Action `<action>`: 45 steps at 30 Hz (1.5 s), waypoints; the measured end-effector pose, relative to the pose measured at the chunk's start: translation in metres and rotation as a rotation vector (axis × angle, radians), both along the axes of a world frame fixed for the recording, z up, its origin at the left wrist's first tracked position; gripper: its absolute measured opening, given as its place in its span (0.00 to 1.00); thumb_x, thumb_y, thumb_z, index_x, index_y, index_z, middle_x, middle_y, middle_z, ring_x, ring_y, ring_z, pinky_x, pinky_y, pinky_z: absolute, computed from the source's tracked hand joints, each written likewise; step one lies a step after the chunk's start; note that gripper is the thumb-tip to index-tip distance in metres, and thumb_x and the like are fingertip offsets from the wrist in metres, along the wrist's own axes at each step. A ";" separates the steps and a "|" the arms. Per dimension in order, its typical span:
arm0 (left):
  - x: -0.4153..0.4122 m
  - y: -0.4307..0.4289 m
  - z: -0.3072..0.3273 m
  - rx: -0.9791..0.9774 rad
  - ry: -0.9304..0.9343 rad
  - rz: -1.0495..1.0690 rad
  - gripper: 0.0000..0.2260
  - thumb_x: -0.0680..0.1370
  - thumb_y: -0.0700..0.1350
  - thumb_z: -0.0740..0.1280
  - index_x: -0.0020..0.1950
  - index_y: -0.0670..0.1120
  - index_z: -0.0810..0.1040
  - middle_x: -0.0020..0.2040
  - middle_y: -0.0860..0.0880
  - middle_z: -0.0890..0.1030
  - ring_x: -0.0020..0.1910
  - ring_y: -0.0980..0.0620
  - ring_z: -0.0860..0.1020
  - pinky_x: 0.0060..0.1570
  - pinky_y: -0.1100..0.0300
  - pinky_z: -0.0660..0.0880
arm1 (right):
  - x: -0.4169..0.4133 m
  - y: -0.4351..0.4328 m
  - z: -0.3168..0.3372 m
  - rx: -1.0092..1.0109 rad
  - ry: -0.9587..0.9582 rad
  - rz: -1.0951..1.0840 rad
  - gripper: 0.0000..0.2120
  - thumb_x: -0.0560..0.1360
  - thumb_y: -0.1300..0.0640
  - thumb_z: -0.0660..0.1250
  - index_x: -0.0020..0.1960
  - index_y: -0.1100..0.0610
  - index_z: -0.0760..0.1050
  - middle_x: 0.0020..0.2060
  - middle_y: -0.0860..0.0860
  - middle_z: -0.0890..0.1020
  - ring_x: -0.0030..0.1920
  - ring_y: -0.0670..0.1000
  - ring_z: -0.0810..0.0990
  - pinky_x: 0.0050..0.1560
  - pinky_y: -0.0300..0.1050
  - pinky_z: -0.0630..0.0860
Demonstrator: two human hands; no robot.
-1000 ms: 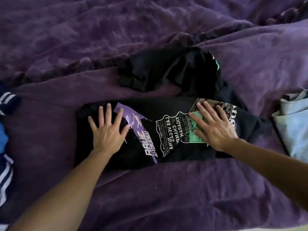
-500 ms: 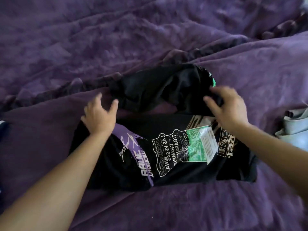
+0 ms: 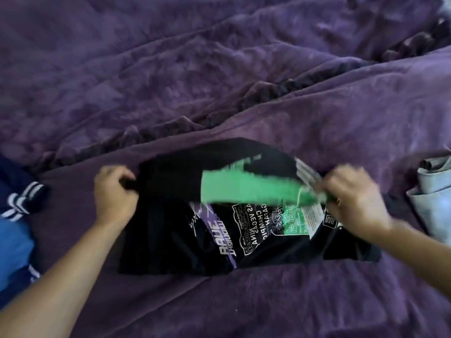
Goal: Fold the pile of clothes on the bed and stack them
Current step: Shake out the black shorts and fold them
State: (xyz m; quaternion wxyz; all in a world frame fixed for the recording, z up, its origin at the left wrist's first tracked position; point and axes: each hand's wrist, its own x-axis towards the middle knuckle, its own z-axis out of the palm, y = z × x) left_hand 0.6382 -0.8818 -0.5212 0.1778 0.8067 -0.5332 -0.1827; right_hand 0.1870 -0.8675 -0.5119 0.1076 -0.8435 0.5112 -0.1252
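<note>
A black T-shirt with purple, white and green prints lies on the purple bed cover in the middle of the head view. Its far part is lifted and doubled over toward me, showing a blurred green print. My left hand grips the left corner of that lifted part. My right hand pinches its right corner, over the shirt's right end.
A blue garment with navy and white stripes lies at the left edge. A pale blue folded garment sits at the right edge. The rumpled purple bed cover stretches away behind the shirt.
Both hands left the flat shirt, reached to its bunched far part, took hold of it and pulled it over the near half. The green print now faces up.
</note>
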 end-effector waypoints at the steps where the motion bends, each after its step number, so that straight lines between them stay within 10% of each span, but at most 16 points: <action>1: 0.011 0.021 -0.004 0.123 -0.118 -0.053 0.12 0.66 0.25 0.64 0.41 0.40 0.80 0.49 0.39 0.78 0.50 0.38 0.74 0.52 0.50 0.71 | 0.001 0.025 -0.008 0.063 0.124 0.093 0.08 0.63 0.61 0.74 0.42 0.57 0.80 0.38 0.54 0.77 0.40 0.60 0.78 0.42 0.52 0.66; 8: -0.016 0.057 -0.028 -0.067 -0.323 -0.475 0.16 0.75 0.45 0.64 0.62 0.45 0.78 0.68 0.37 0.70 0.66 0.35 0.69 0.63 0.43 0.66 | 0.042 0.053 -0.023 0.014 0.024 0.043 0.13 0.78 0.50 0.62 0.56 0.55 0.80 0.56 0.52 0.80 0.56 0.58 0.78 0.49 0.50 0.71; 14: -0.011 0.092 -0.077 0.537 -0.414 -0.600 0.31 0.79 0.64 0.51 0.79 0.56 0.46 0.79 0.47 0.42 0.78 0.44 0.44 0.73 0.40 0.53 | 0.039 0.019 -0.061 0.356 0.543 -0.200 0.31 0.78 0.33 0.46 0.78 0.44 0.49 0.78 0.52 0.52 0.78 0.53 0.47 0.74 0.59 0.49; 19: 0.000 0.094 -0.074 0.672 -0.405 -0.659 0.32 0.79 0.64 0.49 0.78 0.56 0.38 0.79 0.47 0.38 0.78 0.44 0.41 0.73 0.40 0.51 | -0.035 0.038 -0.056 0.508 0.673 -0.422 0.37 0.72 0.27 0.40 0.77 0.40 0.45 0.79 0.47 0.50 0.78 0.51 0.46 0.71 0.65 0.51; 22: -0.016 0.085 -0.051 0.625 -0.489 -0.648 0.30 0.80 0.62 0.52 0.79 0.52 0.50 0.79 0.42 0.46 0.78 0.40 0.46 0.73 0.38 0.50 | -0.050 0.037 -0.037 0.596 0.363 -0.847 0.41 0.67 0.21 0.50 0.75 0.39 0.53 0.76 0.51 0.59 0.75 0.58 0.59 0.68 0.64 0.60; 26: -0.089 0.086 -0.036 0.090 -0.329 -0.817 0.23 0.77 0.51 0.61 0.72 0.51 0.69 0.76 0.40 0.62 0.74 0.37 0.61 0.68 0.39 0.62 | -0.044 0.030 -0.031 0.624 -0.092 -1.207 0.50 0.58 0.21 0.62 0.72 0.50 0.66 0.66 0.59 0.75 0.65 0.60 0.73 0.65 0.54 0.69; 32: -0.156 0.106 -0.073 0.458 -0.076 -1.015 0.23 0.83 0.51 0.52 0.78 0.57 0.53 0.79 0.51 0.43 0.78 0.49 0.41 0.76 0.48 0.46 | 0.001 0.025 -0.009 0.646 -0.520 -1.049 0.16 0.68 0.64 0.76 0.55 0.63 0.80 0.35 0.50 0.81 0.26 0.39 0.78 0.27 0.33 0.75; 37: -0.099 0.112 -0.038 0.237 0.287 -0.393 0.13 0.80 0.41 0.63 0.64 0.44 0.78 0.65 0.46 0.74 0.65 0.47 0.72 0.65 0.56 0.67 | 0.070 0.030 0.070 0.528 -0.409 -0.672 0.19 0.67 0.52 0.76 0.56 0.51 0.78 0.45 0.48 0.84 0.46 0.50 0.83 0.52 0.52 0.79; 45: -0.009 0.134 0.002 0.082 0.155 0.049 0.11 0.80 0.37 0.60 0.61 0.40 0.77 0.58 0.41 0.76 0.57 0.42 0.76 0.58 0.53 0.70 | 0.233 0.042 0.038 0.903 -0.223 -0.220 0.35 0.75 0.39 0.65 0.76 0.50 0.59 0.69 0.52 0.71 0.65 0.55 0.72 0.63 0.50 0.72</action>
